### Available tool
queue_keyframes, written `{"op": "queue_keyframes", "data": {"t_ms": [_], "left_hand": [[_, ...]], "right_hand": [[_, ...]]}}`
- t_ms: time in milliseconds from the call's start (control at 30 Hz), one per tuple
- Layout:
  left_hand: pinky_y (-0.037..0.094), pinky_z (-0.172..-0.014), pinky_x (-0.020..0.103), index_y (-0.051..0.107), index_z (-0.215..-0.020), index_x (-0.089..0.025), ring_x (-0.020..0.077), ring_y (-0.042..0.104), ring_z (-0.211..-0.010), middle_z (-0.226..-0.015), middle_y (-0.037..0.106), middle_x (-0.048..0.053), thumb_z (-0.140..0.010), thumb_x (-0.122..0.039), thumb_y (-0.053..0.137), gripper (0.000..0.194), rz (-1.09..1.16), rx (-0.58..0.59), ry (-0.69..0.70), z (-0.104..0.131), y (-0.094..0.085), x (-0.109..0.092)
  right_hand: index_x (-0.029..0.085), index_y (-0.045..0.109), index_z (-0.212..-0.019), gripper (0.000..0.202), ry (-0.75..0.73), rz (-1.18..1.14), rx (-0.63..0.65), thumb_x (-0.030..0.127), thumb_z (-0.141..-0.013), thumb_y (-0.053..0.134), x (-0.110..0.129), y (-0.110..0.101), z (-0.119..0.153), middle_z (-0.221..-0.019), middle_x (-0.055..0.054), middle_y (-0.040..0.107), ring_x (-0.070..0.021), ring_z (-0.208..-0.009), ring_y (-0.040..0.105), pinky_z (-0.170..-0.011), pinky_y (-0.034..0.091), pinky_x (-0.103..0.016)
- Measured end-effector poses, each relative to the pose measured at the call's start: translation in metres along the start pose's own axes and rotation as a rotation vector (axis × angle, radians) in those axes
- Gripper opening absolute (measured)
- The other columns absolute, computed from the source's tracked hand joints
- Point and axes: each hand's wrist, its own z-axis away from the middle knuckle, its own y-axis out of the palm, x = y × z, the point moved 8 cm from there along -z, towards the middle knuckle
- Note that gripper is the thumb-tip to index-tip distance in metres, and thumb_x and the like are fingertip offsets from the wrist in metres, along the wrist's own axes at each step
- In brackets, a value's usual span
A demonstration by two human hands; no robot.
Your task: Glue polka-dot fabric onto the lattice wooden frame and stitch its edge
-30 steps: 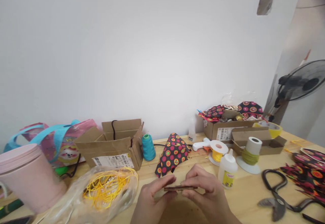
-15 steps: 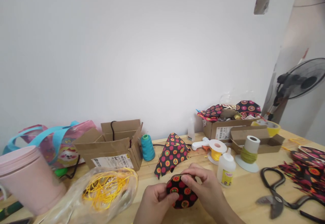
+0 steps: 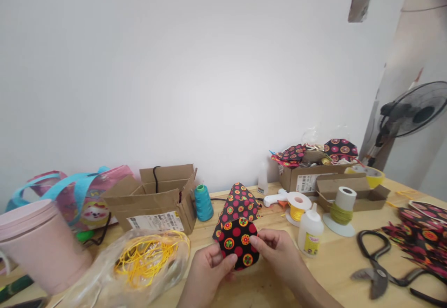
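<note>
Between both hands, a small black fabric-covered piece [image 3: 239,243] with rounded corners and red, orange and green flower dots is held up above the table. My left hand [image 3: 209,271] grips its lower left edge, thumb on the front face. On its right edge, my right hand [image 3: 279,252] pinches it between thumb and fingers. Behind it lies a folded cloth [image 3: 240,201] of the same print, partly covered by the piece. A white glue bottle [image 3: 310,233] stands just beyond my right hand. The back of the held piece is hidden.
Left are a pink bin [image 3: 42,247], a plastic bag of yellow cord [image 3: 146,257], an open carton [image 3: 157,205] and a teal thread cone [image 3: 203,203]. Right are cord spools [image 3: 342,212], large black-handled shears [image 3: 377,261], patterned scraps [image 3: 422,233] and a filled box [image 3: 307,177].
Both hands have raised the fabric piece slightly and turned it, so its face shows more fully. It now overlaps the folded cloth behind. My right fingers have shifted to its right edge.
</note>
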Motion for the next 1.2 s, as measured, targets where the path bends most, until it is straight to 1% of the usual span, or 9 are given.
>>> {"op": "queue_keyframes", "data": {"t_ms": [167, 367, 500, 633, 767, 867, 967, 1100, 1200], "left_hand": [[0.047, -0.044, 0.019, 0.07, -0.08, -0.012, 0.0167, 0.065, -0.06, -0.069, 0.073, 0.007, -0.052, -0.036, 0.076, 0.037, -0.001, -0.035, 0.015, 0.0, -0.003, -0.002], [0.047, -0.044, 0.019, 0.07, -0.079, -0.011, 0.0152, 0.063, -0.058, -0.066, 0.073, 0.007, -0.054, -0.036, 0.075, 0.036, -0.039, -0.016, 0.017, 0.0, 0.0, -0.004], [0.046, -0.042, 0.018, 0.07, -0.076, -0.011, 0.013, 0.061, -0.051, -0.063, 0.072, 0.006, -0.051, -0.039, 0.075, 0.038, -0.014, -0.059, -0.007, -0.001, -0.001, 0.002], [0.047, -0.047, 0.019, 0.069, -0.08, -0.014, 0.0154, 0.065, -0.06, -0.068, 0.073, 0.005, -0.054, -0.037, 0.074, 0.036, -0.044, -0.029, -0.022, -0.001, 0.001, 0.006], [0.048, -0.048, 0.02, 0.068, -0.08, -0.014, 0.017, 0.065, -0.065, -0.073, 0.074, 0.005, -0.059, -0.036, 0.071, 0.031, -0.086, 0.0, 0.022, 0.001, 0.002, 0.002], [0.048, -0.049, 0.021, 0.068, -0.085, -0.014, 0.0173, 0.065, -0.065, -0.076, 0.074, 0.005, -0.064, -0.038, 0.067, 0.032, -0.101, 0.018, 0.048, 0.002, 0.003, -0.003], [0.051, -0.061, 0.026, 0.066, -0.091, -0.014, 0.019, 0.066, -0.072, -0.082, 0.073, 0.006, -0.069, -0.038, 0.063, 0.033, -0.066, 0.03, 0.089, 0.0, 0.003, -0.009], [0.052, -0.074, 0.032, 0.066, -0.092, -0.015, 0.0227, 0.066, -0.083, -0.089, 0.072, 0.007, -0.059, -0.035, 0.072, 0.039, 0.017, -0.122, 0.127, -0.002, -0.013, -0.014], [0.052, -0.072, 0.032, 0.067, -0.091, -0.016, 0.0235, 0.066, -0.082, -0.088, 0.073, 0.008, -0.055, -0.034, 0.075, 0.04, 0.047, -0.118, 0.106, 0.0, -0.013, -0.012]], "right_hand": [[0.017, 0.069, -0.068, 0.03, 0.057, -0.166, 0.173, 0.041, -0.052, 0.074, -0.008, 0.02, 0.004, -0.064, -0.002, 0.068, -0.0189, -0.063, 0.061, -0.064, 0.046, -0.03], [0.016, 0.069, -0.063, 0.025, 0.094, -0.177, 0.157, 0.036, -0.051, 0.076, -0.012, 0.019, 0.006, -0.062, -0.002, 0.069, -0.0189, -0.061, 0.062, -0.061, 0.046, -0.028], [0.016, 0.068, -0.073, 0.032, 0.077, -0.227, 0.164, 0.028, -0.046, 0.079, -0.01, 0.022, 0.006, -0.068, -0.001, 0.07, -0.02, -0.069, 0.063, -0.064, 0.047, -0.027], [0.015, 0.066, -0.071, 0.032, 0.112, -0.178, 0.087, 0.026, -0.043, 0.08, -0.018, 0.02, 0.008, -0.069, -0.002, 0.07, -0.019, -0.063, 0.062, -0.059, 0.047, -0.026], [0.014, 0.066, -0.069, 0.032, 0.121, -0.151, 0.093, 0.028, -0.044, 0.079, -0.021, 0.02, 0.007, -0.068, -0.003, 0.07, -0.0182, -0.06, 0.061, -0.058, 0.046, -0.026], [0.014, 0.064, -0.068, 0.029, 0.083, -0.127, 0.108, 0.033, -0.05, 0.076, -0.016, 0.018, 0.006, -0.063, -0.001, 0.067, -0.0157, -0.057, 0.058, -0.057, 0.045, -0.025], [0.014, 0.062, -0.065, 0.025, 0.028, -0.101, 0.142, 0.039, -0.064, 0.067, -0.009, 0.02, 0.008, -0.059, 0.001, 0.063, -0.012, -0.054, 0.054, -0.054, 0.043, -0.022], [0.014, 0.062, -0.067, 0.031, 0.025, -0.096, 0.25, 0.045, -0.07, 0.059, -0.01, 0.03, 0.012, -0.061, 0.001, 0.061, -0.0117, -0.055, 0.053, -0.055, 0.043, -0.022], [0.013, 0.064, -0.073, 0.033, 0.001, -0.056, 0.215, 0.045, -0.072, 0.057, -0.009, 0.027, 0.011, -0.066, -0.002, 0.064, -0.0154, -0.062, 0.056, -0.06, 0.045, -0.026]]}}
